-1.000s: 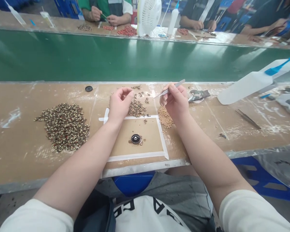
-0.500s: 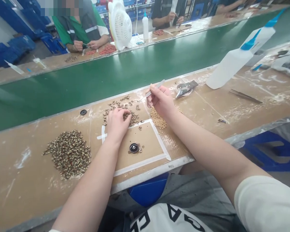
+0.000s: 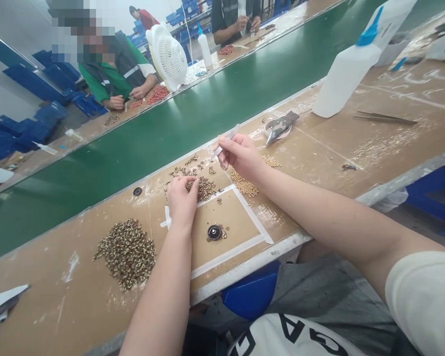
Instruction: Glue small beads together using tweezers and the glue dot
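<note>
My left hand (image 3: 182, 199) rests on the brown bench with its fingers curled into a small heap of tiny brass-coloured parts (image 3: 202, 182); whether it has one pinched is hidden. Just right of it, my right hand (image 3: 239, 155) grips metal tweezers (image 3: 225, 139) whose tips point left over the heap. A patch of pale round beads (image 3: 244, 185) lies below my right hand. A black round piece (image 3: 214, 232) sits inside a square marked with white tape (image 3: 252, 214). A large pile of dark and gold parts (image 3: 126, 252) lies to the left.
A green conveyor belt (image 3: 193, 121) runs behind the bench. A white squeeze bottle with a blue cap (image 3: 346, 71), spare tweezers (image 3: 385, 117), and a grey scoop (image 3: 280, 127) lie to the right. Across the belt stand a white fan (image 3: 167, 55) and other people working.
My left hand came down from in front of me onto the small heap of parts. My view swung left and tilted; the right hand kept its hold on the tweezers.
</note>
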The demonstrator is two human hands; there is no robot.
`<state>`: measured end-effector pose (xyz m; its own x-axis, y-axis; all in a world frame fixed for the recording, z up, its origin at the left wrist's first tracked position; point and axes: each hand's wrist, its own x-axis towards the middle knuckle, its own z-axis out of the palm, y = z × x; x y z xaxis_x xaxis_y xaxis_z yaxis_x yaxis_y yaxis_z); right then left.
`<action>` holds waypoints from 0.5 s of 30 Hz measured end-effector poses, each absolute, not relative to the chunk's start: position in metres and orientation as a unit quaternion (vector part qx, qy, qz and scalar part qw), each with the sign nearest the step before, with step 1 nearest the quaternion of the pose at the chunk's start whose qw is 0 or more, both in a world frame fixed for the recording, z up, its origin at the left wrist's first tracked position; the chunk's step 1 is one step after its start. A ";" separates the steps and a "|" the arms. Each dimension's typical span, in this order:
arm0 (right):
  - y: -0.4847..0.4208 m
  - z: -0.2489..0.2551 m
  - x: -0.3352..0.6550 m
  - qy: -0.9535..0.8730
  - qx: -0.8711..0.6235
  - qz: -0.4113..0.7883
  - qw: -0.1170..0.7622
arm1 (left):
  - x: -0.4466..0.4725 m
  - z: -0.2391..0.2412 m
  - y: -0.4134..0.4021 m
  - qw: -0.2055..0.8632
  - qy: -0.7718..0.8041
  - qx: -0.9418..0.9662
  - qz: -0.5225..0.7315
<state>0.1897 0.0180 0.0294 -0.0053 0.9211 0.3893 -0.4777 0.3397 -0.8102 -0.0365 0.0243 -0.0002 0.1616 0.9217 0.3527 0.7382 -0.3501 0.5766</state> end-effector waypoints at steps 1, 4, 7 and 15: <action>0.018 0.029 0.190 -0.474 -0.233 0.527 0.666 | -0.036 0.000 0.025 0.174 0.550 0.728 0.370; 0.021 0.027 0.189 -0.464 -0.236 0.532 0.668 | -0.034 0.001 0.027 0.330 0.521 0.622 0.482; 0.022 0.025 0.189 -0.466 -0.231 0.531 0.669 | -0.032 0.004 0.027 0.436 0.472 0.535 0.548; 0.021 0.024 0.189 -0.458 -0.231 0.540 0.667 | -0.027 0.016 0.023 0.533 0.410 0.441 0.595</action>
